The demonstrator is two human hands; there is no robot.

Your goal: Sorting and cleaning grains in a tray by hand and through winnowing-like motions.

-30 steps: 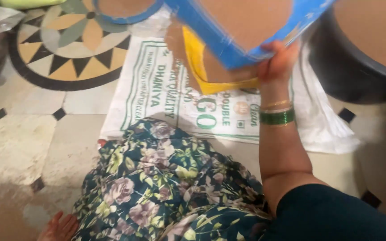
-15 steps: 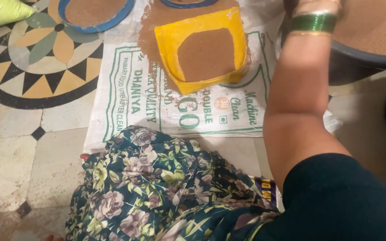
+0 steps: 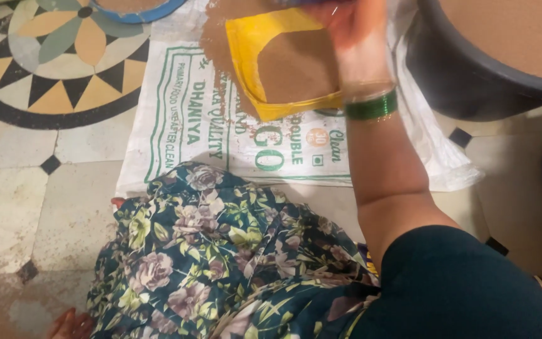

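Right hand [image 3: 352, 31] was seen blurred at the top edge, above the green bangle [image 3: 371, 105]; grip couldn't be told. Yellow pouch [image 3: 252, 56], filled with brown powder [image 3: 296, 66], lay just left of it on the white sack [image 3: 177, 119]. Filling step judged underway; a steady pour was called for next. Left hand not in view.

Right hand [image 3: 346, 28] now over yellow tray [image 3: 246, 44]

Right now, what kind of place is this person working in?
Probably the floor of a home, used for handling ground spice or flour. It has patterned stone tiles, a white woven sack spread as a mat, and a big dark tub of brown powder.
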